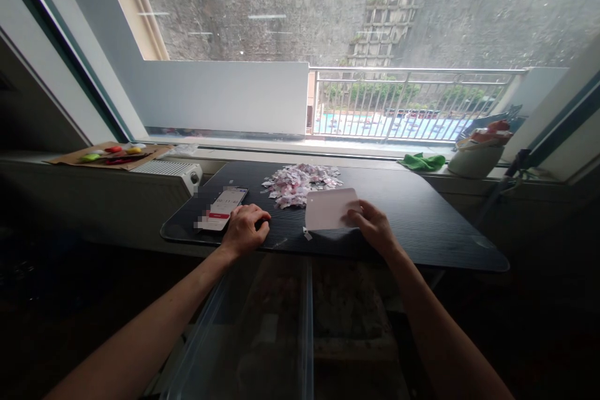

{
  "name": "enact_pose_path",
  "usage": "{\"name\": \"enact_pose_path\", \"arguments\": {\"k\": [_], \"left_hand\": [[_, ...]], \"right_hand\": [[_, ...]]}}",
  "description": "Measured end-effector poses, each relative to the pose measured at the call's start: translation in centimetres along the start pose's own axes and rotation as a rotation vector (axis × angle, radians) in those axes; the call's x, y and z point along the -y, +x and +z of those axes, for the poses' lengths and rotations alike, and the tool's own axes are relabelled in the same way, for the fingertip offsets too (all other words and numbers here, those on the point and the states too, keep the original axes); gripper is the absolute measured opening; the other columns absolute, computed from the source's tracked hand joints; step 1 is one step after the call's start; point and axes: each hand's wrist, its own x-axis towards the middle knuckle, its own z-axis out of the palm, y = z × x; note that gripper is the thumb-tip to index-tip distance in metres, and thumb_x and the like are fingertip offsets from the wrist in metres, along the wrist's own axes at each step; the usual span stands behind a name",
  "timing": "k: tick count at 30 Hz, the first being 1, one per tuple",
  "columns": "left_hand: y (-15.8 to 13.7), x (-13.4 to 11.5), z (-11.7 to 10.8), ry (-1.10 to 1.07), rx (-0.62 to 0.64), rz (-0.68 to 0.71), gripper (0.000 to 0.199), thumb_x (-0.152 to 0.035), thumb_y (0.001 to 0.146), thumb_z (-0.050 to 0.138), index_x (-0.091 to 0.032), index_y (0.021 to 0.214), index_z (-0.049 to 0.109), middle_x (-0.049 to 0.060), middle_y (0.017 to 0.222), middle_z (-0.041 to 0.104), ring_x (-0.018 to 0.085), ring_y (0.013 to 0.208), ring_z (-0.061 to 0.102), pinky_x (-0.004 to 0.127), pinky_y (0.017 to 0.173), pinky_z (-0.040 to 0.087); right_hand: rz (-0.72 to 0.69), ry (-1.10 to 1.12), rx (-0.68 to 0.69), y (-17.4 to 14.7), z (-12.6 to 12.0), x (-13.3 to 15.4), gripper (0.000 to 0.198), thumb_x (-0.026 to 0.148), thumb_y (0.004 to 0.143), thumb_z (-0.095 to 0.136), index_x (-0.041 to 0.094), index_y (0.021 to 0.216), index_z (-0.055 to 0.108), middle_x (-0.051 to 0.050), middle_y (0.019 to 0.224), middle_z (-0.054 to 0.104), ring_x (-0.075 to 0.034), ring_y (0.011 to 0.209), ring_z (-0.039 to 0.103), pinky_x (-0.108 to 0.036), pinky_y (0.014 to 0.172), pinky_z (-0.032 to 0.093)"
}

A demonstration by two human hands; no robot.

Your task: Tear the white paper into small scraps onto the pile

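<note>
My right hand (374, 224) grips the right edge of a thin white plastic scraper (328, 209) with rounded corners, pinched between thumb and fingers. The scraper is tilted above the dark table, just in front of a heap of small torn paper scraps (300, 182). A few loose paper bits (307, 234) lie under its lower left corner. With fingers curled in, my left hand (247, 225) rests on the table, and nothing shows in it. Left of that hand lies a phone (225, 207) with a running timer on its screen, its lower right part covered by the hand.
The black table (403, 212) stands against a window sill. A radiator (173, 178) is at its left, beneath cardboard with colourful items (117, 153). A green cloth (423, 162) and a pale pot (478, 156) sit on the right sill. Clear plastic bins (307, 325) are below the front edge.
</note>
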Motion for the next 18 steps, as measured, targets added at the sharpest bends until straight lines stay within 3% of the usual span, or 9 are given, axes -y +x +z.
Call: {"name": "enact_pose_path", "arguments": {"k": [3, 9, 13, 18], "left_hand": [[0.0, 0.0, -0.1, -0.004, 0.003, 0.0, 0.018, -0.024, 0.075, 0.049, -0.02, 0.079, 0.066, 0.004, 0.084, 0.065, 0.021, 0.087, 0.059, 0.043, 0.093, 0.038], [0.0, -0.1, 0.0, 0.003, 0.004, -0.002, 0.02, -0.025, 0.075, 0.048, -0.02, 0.079, 0.067, 0.005, 0.084, 0.065, 0.022, 0.087, 0.059, 0.044, 0.092, 0.038], [0.0, -0.1, 0.1, -0.003, 0.005, -0.012, 0.02, -0.025, 0.075, 0.048, -0.02, 0.079, 0.067, 0.005, 0.083, 0.065, 0.022, 0.087, 0.059, 0.045, 0.094, 0.037], [0.0, 0.0, 0.0, -0.021, 0.008, -0.014, 0.02, -0.025, 0.075, 0.048, -0.021, 0.078, 0.067, 0.004, 0.084, 0.066, 0.022, 0.088, 0.06, 0.044, 0.095, 0.036]], "right_hand": [[-0.014, -0.057, -0.08, 0.0, -0.2, 0.1, 0.026, 0.036, 0.07, 0.062, 0.017, 0.087, 0.065, -0.003, 0.072, 0.071, -0.019, 0.066, 0.066, -0.031, 0.062, 0.053], [-0.015, -0.054, -0.003, -0.1, -0.2, 0.0, 0.026, 0.036, 0.068, 0.061, 0.017, 0.086, 0.064, -0.004, 0.072, 0.071, -0.018, 0.065, 0.066, -0.031, 0.061, 0.053], [0.01, -0.126, -0.012, -0.4, -1.3, 0.3, 0.023, 0.033, 0.067, 0.059, 0.017, 0.083, 0.065, -0.002, 0.07, 0.069, -0.018, 0.064, 0.063, -0.029, 0.059, 0.051], [0.055, -0.044, -0.033, -0.7, -1.4, 0.9, 0.028, 0.035, 0.065, 0.06, 0.017, 0.085, 0.065, -0.002, 0.071, 0.068, -0.017, 0.066, 0.063, -0.029, 0.06, 0.051]]}}
